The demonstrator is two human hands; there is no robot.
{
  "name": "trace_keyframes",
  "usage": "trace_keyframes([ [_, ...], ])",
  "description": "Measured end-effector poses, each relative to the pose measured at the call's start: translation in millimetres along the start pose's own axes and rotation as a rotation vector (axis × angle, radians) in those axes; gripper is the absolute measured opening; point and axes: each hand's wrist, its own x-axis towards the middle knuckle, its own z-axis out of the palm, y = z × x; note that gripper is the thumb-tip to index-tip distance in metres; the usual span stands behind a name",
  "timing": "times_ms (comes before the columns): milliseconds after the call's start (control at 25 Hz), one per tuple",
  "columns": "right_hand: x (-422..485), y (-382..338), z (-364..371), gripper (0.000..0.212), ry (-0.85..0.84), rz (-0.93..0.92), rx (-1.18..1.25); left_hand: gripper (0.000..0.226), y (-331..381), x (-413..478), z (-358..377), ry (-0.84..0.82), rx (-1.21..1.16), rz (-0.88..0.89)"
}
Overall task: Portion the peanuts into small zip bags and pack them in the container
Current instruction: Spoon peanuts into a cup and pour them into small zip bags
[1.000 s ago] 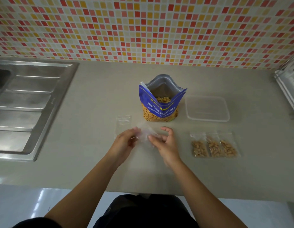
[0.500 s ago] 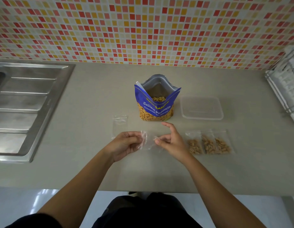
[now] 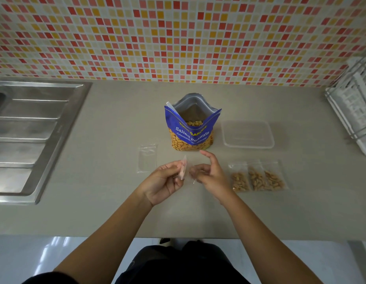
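A blue salted-peanuts bag (image 3: 191,128) stands open at the middle of the counter, with peanuts visible inside. To its right lies an empty clear plastic container (image 3: 247,135). Three filled small zip bags (image 3: 259,178) lie side by side at the right front. A small empty zip bag (image 3: 187,168) is held above the counter between both hands: my left hand (image 3: 164,182) pinches its left edge, my right hand (image 3: 210,175) pinches its right side with the index finger raised. Another empty zip bag (image 3: 147,157) lies flat to the left.
A steel sink drainboard (image 3: 30,136) fills the left of the counter. A white dish rack (image 3: 354,107) stands at the far right. The mosaic tile wall (image 3: 178,37) runs behind. The counter's front edge is close below my forearms.
The two hands have pulled slightly apart with the empty zip bag between them, and the bag's left edge now stands upright in my left fingers. The camera view has shifted a little.
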Motion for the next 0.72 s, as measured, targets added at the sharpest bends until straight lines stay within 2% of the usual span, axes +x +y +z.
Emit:
trace_keyframes([
  [120,-1.1,0.2,-10.4,0.064,0.068,0.006,0.055,0.021,7.7,3.2,-2.8,0.161,0.442,0.181],
  [200,-1.1,-1.6,-15.8,0.066,0.088,0.026,0.143,0.019,13.5,5.2,-7.1,0.252,0.642,0.263],
  [400,-1.5,-12.0,-18.6,0.063,0.103,0.011,0.139,0.007,17.3,3.6,-3.3,0.216,0.695,0.289],
  [520,-0.2,-14.5,-24.8,0.053,0.104,-0.004,0.175,0.014,21.8,4.8,-3.6,0.235,0.747,0.329],
  [720,1.7,-15.4,-26.3,0.038,0.103,0.008,0.219,0.012,34.1,9.3,-0.1,0.275,0.853,0.295],
])
